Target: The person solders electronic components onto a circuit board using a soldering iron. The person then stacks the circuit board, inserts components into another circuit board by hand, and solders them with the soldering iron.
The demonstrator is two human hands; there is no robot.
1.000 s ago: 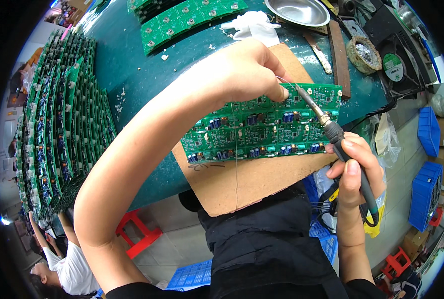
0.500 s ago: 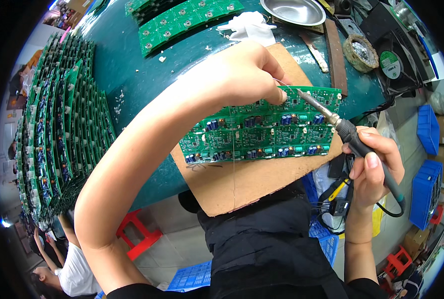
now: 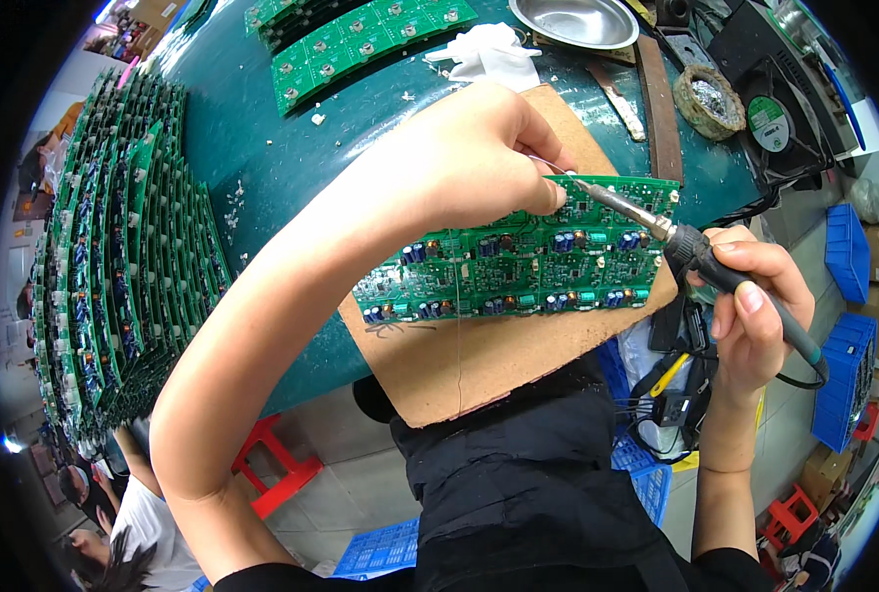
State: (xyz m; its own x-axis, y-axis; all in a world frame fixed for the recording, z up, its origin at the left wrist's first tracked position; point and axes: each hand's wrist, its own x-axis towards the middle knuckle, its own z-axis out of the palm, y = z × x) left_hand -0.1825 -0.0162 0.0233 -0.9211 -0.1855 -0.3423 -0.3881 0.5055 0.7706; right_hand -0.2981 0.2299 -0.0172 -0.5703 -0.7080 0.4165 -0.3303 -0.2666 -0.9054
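Note:
A green circuit board panel [image 3: 499, 271], crowded with blue capacitors and small parts, lies on a brown board [image 3: 499, 365]. My right hand [image 3: 755, 306] grips a soldering iron [image 3: 696, 255] by its dark handle, its tip at the panel's far edge. Over that same edge, my left hand [image 3: 509, 158] pinches a thin solder wire [image 3: 543, 161], whose end is close to the iron tip. The fingers of my left hand cover part of the panel, and the wire trails down across the panel and the brown board.
Circuit boards [image 3: 119, 266] stand in a dense row at the left. More green panels [image 3: 361, 44] lie at the back, near a white glove [image 3: 489, 57] and a metal dish [image 3: 578, 20]. At the right are a round tip-cleaner pot [image 3: 708, 102] and a black fan [image 3: 770, 123].
The iron tip has shifted left along the panel's far edge. My right hand has moved slightly right and up, and the iron lies flatter. My left hand has hardly moved.

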